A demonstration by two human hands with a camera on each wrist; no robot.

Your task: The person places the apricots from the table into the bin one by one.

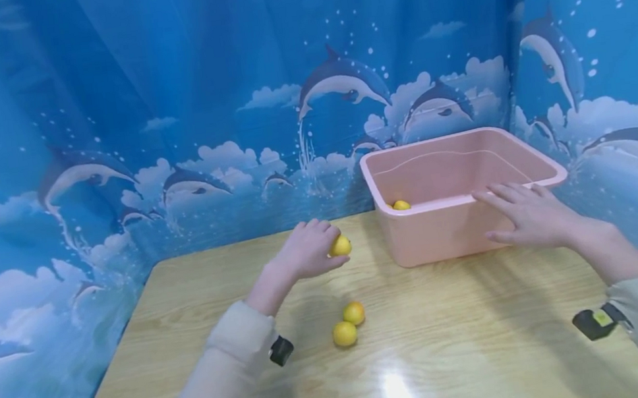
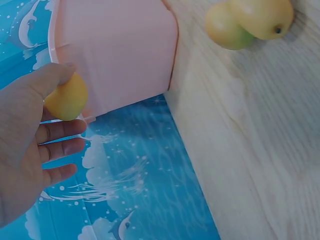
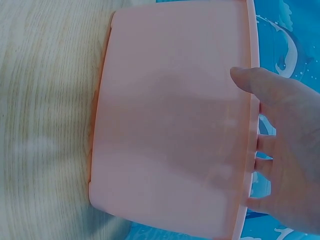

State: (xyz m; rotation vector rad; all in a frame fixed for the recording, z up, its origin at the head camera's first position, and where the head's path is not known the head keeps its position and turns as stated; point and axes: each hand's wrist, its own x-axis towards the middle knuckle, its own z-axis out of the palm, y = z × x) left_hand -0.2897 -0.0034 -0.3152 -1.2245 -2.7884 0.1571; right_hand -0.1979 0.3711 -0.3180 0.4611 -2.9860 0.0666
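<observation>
My left hand (image 1: 309,251) holds a small round yellow fruit (image 1: 341,245) above the table, left of the pink plastic bin (image 1: 440,235). In the left wrist view, thumb and index finger pinch this fruit while the other fingers extend past it. Two more yellow fruits (image 1: 353,313), one blushed orange, lie side by side on the table below that hand. Fingers spread, my right hand (image 1: 536,215) is at the bin's front rim, its thumb outside the front wall in the right wrist view. Inside the bin's left corner shows some yellow fruit (image 1: 401,205), partly hidden by the rim.
The light wooden table (image 1: 201,306) carries the bin at its back right. Behind and beside it hangs a blue curtain (image 1: 206,60) printed with dolphins. A dark wrist device (image 1: 280,350) is on the left sleeve, another (image 1: 596,323) on the right.
</observation>
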